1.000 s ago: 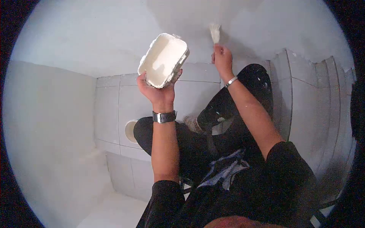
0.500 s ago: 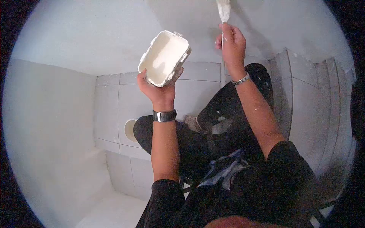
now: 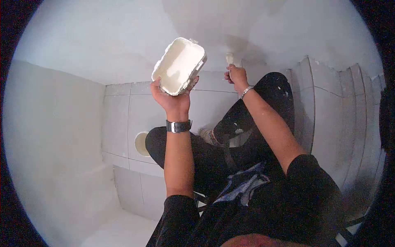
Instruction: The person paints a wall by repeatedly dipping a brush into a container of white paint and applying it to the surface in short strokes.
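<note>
At upper centre, we see the left hand (image 3: 175, 99) gripping a caked white tub (image 3: 173, 58) by its lower end, the right hand (image 3: 237, 77) a whitish brush (image 3: 229, 59).

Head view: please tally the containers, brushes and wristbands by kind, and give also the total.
Paint tub, in the left hand: 1
Paintbrush, in the right hand: 1
Bucket, partly hidden: 1
Wristbands, black wristband and silvery wristband: 2
Total: 5
</note>
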Action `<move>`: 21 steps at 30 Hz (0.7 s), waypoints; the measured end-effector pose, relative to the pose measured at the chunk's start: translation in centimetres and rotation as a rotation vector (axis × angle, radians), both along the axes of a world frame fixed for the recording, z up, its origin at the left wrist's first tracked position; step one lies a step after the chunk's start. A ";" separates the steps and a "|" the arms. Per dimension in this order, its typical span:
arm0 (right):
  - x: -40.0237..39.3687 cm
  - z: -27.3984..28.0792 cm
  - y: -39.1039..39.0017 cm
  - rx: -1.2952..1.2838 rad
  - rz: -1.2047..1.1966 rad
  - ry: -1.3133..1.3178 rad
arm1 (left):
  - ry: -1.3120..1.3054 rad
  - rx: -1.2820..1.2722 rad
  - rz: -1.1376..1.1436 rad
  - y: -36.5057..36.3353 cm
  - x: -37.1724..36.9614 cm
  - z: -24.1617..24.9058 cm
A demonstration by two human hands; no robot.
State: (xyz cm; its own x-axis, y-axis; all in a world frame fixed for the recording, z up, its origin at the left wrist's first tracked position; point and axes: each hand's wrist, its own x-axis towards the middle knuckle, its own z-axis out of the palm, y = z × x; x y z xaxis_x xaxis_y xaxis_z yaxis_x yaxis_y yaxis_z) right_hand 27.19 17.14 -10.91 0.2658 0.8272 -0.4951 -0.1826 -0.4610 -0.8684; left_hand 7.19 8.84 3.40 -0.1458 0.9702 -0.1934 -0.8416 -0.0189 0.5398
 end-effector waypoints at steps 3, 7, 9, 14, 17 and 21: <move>0.0 3.2 1.0 0.195 0.074 -0.112 | 0.034 -0.036 0.033 -0.2 0.2 0.4; -1.3 13.4 -0.3 0.496 0.023 -0.135 | 0.019 -0.025 0.023 -0.1 0.2 0.3; -1.8 14.5 -0.6 0.653 -0.006 -0.124 | 0.009 -0.041 0.037 -0.1 0.3 0.4; -2.0 10.1 0.3 0.487 0.020 -0.117 | 0.016 -0.015 0.018 -0.2 0.1 0.2; -1.0 2.3 0.9 0.354 0.038 -0.147 | 0.001 -0.031 0.023 -0.1 0.1 0.3; 0.2 -1.6 -0.5 0.013 -0.013 0.013 | 0.030 -0.034 0.031 -0.2 0.3 0.6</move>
State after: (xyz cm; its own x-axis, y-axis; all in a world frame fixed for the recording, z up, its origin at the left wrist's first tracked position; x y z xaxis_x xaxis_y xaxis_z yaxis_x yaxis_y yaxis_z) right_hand 27.34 16.64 -12.53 0.2703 0.8302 -0.4876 -0.1998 -0.4471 -0.8719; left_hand 7.52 8.59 4.04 -0.1824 0.9580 -0.2211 -0.8244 -0.0264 0.5655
